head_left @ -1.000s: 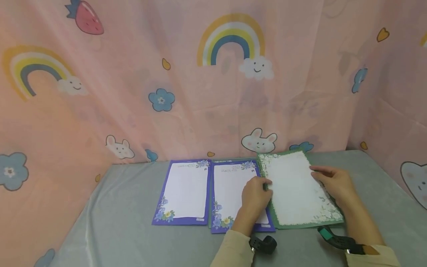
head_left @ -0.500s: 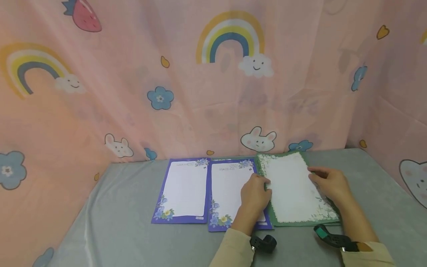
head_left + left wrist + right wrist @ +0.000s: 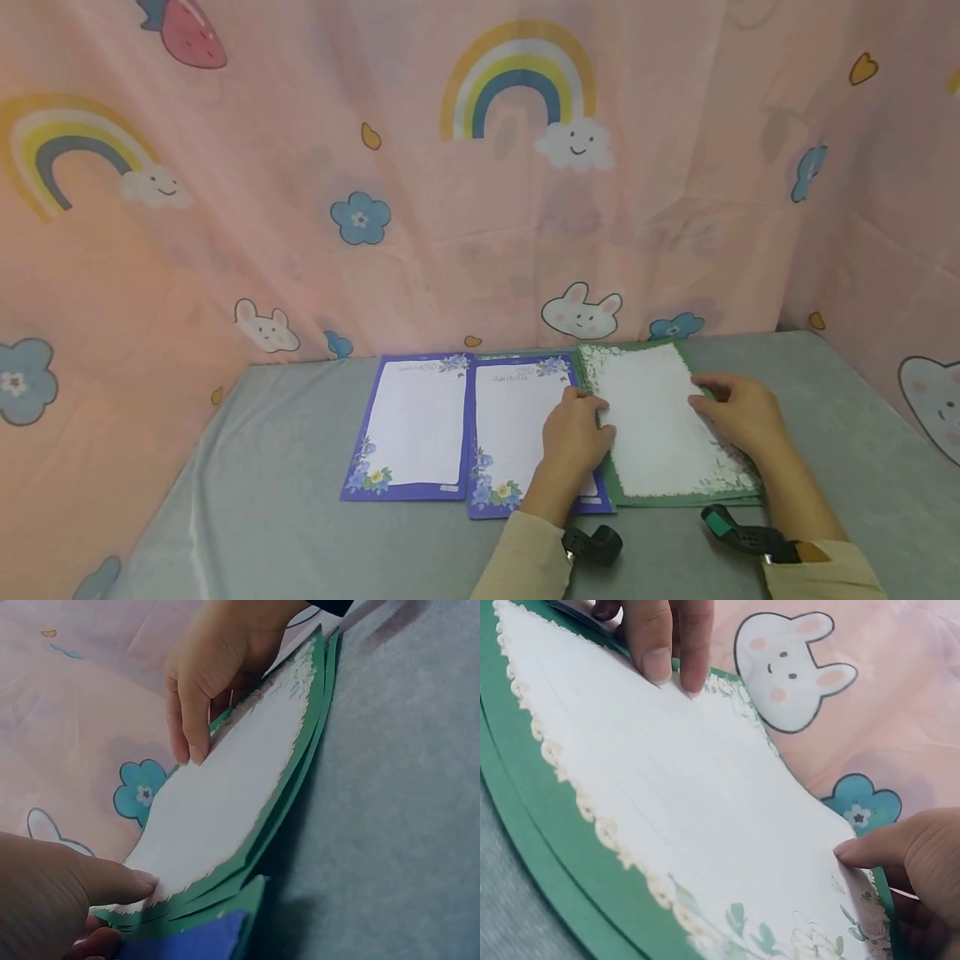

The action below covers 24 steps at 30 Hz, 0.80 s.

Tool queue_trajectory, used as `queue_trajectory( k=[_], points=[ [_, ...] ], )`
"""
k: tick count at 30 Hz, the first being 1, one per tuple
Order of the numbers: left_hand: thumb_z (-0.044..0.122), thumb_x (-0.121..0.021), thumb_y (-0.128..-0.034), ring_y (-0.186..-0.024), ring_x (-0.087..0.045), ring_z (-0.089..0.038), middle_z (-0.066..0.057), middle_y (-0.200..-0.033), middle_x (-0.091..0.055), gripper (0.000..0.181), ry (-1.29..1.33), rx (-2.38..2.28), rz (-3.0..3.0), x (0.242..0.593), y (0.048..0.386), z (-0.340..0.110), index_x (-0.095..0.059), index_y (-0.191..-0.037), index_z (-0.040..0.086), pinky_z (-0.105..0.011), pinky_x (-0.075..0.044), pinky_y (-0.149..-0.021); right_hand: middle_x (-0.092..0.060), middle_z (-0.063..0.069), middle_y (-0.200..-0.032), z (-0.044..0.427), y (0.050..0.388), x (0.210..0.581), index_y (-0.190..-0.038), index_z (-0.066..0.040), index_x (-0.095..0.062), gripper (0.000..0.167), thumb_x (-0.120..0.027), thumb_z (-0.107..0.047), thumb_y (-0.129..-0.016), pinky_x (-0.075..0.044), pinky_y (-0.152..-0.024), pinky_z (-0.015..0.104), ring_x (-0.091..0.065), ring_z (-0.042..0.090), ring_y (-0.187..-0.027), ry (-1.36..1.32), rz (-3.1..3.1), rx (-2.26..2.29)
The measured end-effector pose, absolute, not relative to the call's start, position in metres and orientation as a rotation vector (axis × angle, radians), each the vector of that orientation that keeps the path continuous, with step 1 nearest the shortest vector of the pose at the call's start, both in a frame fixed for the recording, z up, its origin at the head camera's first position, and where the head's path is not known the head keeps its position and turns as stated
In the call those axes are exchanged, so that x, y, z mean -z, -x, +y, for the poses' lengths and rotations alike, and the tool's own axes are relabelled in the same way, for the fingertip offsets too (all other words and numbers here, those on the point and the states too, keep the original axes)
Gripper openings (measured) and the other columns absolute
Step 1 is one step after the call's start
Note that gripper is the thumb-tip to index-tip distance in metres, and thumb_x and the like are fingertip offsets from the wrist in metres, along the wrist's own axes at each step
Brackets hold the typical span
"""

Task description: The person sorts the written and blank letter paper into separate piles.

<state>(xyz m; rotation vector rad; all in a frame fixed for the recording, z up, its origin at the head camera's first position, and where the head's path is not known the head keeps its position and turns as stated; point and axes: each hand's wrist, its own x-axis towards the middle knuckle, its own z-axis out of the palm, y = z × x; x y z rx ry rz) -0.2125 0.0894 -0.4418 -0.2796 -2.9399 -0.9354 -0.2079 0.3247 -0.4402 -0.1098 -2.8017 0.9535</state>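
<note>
A white sheet of letter paper [image 3: 648, 425] with a green floral border lies at the right of the row, on top of other green-edged sheets. My left hand [image 3: 576, 433] pinches its left edge, thumb on the face and fingers curled at the rim, as the left wrist view shows. The opposite edge is pinched by my right hand [image 3: 742, 417], its thumb [image 3: 855, 851] on the paper. Between the hands the paper curves in both wrist views. Under my left wrist is a purple-bordered sheet [image 3: 510, 425], partly covered by that hand.
Another purple-bordered sheet [image 3: 416, 425] with blue flowers lies at the left of the row. A grey cloth [image 3: 285, 517] covers the table. Behind it hangs a pink curtain [image 3: 450, 250] printed with rainbows and rabbits.
My right hand has shifted slightly left with the green-bordered sheet, whose lower right corner now lies closer over the sheets below. The left hand stays nearly in place.
</note>
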Motion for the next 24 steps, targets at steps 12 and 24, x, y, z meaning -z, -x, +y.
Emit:
queue_trajectory(
  k=[12,24],
  points=[
    [0.030,-0.079,-0.0862,-0.110,-0.067,-0.019,-0.001,-0.129,-0.063,0.044,0.252,0.950,-2.974,0.442,0.213,0.091,-0.070,-0.129,0.021,-0.031,-0.054,-0.094,-0.070,0.026,-0.092,0.320,0.208,0.439,-0.120,0.005,-0.069,0.038,-0.072,-0.018,-0.090,-0.045,-0.060,0.035,-0.061,0.030,-0.077,0.067,-2.824,-0.803],
    [0.030,-0.079,-0.0855,-0.122,-0.065,-0.027,-0.007,-0.147,-0.054,0.050,0.215,0.933,-3.004,0.437,0.212,0.091,-0.067,-0.133,0.020,-0.035,-0.053,-0.101,-0.063,0.037,-0.122,0.306,0.209,0.434,-0.122,0.009,-0.066,0.043,-0.070,-0.020,-0.091,-0.047,-0.086,0.067,-0.058,0.056,-0.110,0.136,-2.893,-0.688]
  ],
)
